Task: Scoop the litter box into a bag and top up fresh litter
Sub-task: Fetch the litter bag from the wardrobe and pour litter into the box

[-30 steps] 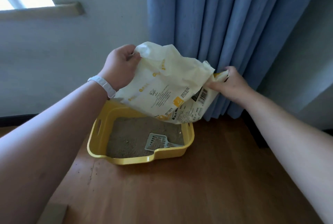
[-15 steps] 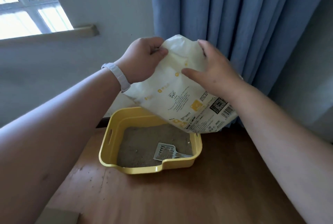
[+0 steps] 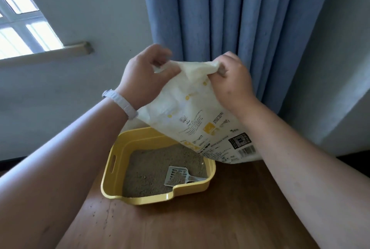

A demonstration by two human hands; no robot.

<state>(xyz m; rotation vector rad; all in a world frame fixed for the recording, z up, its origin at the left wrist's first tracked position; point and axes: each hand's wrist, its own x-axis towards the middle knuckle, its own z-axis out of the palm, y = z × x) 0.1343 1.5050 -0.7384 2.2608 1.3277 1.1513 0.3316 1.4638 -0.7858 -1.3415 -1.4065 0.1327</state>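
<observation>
Left hand (image 3: 143, 80) and right hand (image 3: 232, 86) pinch the bag's (image 3: 192, 116) top above the litter box's (image 3: 144, 200) far corner, probably to pour

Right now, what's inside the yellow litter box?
Grey litter covers the floor of the litter box, with a pale slotted scoop lying on it at front right. The litter bag hides the back right corner.

A cream-white plastic litter bag (image 3: 192, 112), dotted with yellow spots and squares, carries black print, a QR block and a barcode at its 5 o'clock corner. At 6 o'clock: a yellow plastic litter box (image 3: 112, 170), grey-beige litter (image 3: 148, 170), a pale grey slotted scoop (image 3: 177, 176). Blue pleated curtain (image 3: 240, 18) at 12 o'clock; brown wood-grain floor (image 3: 230, 218).
</observation>
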